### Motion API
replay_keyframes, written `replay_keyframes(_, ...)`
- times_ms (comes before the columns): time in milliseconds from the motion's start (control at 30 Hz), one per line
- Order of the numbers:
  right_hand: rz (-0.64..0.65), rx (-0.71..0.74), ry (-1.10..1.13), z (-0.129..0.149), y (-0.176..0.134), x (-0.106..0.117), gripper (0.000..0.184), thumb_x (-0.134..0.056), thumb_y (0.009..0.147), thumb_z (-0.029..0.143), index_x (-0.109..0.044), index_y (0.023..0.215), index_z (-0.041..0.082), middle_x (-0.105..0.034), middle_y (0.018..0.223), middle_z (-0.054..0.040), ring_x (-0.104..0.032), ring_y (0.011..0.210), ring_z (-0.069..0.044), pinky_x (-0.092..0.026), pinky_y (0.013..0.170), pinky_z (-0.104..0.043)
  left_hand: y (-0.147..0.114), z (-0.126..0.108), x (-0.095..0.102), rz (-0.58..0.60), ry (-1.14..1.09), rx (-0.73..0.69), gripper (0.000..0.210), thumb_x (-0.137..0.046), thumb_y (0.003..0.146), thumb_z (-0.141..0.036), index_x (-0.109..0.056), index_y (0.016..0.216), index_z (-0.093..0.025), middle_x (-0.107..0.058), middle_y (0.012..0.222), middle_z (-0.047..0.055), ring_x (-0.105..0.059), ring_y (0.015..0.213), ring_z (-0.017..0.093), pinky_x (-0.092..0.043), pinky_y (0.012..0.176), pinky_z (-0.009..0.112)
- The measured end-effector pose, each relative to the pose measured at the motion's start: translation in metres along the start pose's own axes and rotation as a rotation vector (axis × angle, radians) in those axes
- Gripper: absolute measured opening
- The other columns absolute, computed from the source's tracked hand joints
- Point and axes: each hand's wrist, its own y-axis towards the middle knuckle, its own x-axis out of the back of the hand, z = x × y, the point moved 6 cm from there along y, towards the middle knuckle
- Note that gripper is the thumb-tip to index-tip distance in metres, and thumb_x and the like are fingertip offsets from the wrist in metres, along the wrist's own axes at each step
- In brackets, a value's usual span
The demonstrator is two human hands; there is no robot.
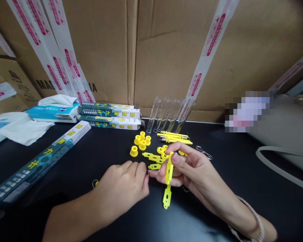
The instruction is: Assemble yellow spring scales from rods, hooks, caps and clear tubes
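My right hand (pixel 195 166) pinches a yellow slotted plastic piece (pixel 169 169) upright between thumb and index finger. Just below it is a second yellow slotted piece (pixel 167 197); whether the two touch I cannot tell. My left hand (pixel 128 178) is closed with its knuckles up, its fingertips meeting the right hand's lower fingers. Something small and dark shows between them, too little to name. Behind the hands lie more slotted pieces (pixel 155 166) and yellow rings (pixel 161 150). A metal hook with a yellow bit (pixel 95 183) is partly covered by my left forearm.
Several yellow flanged caps (pixel 142 145) stand beyond my hands, near yellow rods with springs (pixel 175 137). Clear tubes (pixel 170 114) lean toward the cardboard wall (pixel 164 60). Metal hooks (pixel 204 153) lie right. Printed boxes (pixel 109 122), one long box (pixel 40 161) and tissue packs (pixel 54 112) are left.
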Motion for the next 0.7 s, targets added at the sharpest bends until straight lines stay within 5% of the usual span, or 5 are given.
replay_keyframes(533, -0.011, 0.025, 0.008, -0.0023, 0.0025, -0.0036, 0.024, -0.071, 0.091, 0.04, -0.056, 0.095, 0.023, -0.08, 0.079, -0.0018, -0.078, 0.084, -0.017, -0.061, 0.082, -0.028, -0.003, -0.0007, 0.0081, -0.064, -0.008, 0.006, 0.027, -0.04, 0.073, -0.001, -0.058, 0.063, -0.019, -0.059, 0.053, 0.0, -0.062, 0.045, 0.019, -0.044, 0.038, 0.03)
replay_keyframes(700, -0.105, 0.179, -0.181, 0.0071, -0.0012, -0.0029, 0.018, -0.07, 0.093, 0.035, -0.059, 0.094, 0.021, -0.081, 0.084, -0.0022, -0.073, 0.07, -0.008, -0.057, 0.063, -0.012, -0.0009, 0.0001, 0.0102, -0.081, -0.029, 0.029, 0.031, -0.037, 0.073, 0.0, -0.058, 0.06, -0.018, -0.057, 0.051, 0.001, -0.061, 0.043, 0.019, -0.044, 0.037, 0.032)
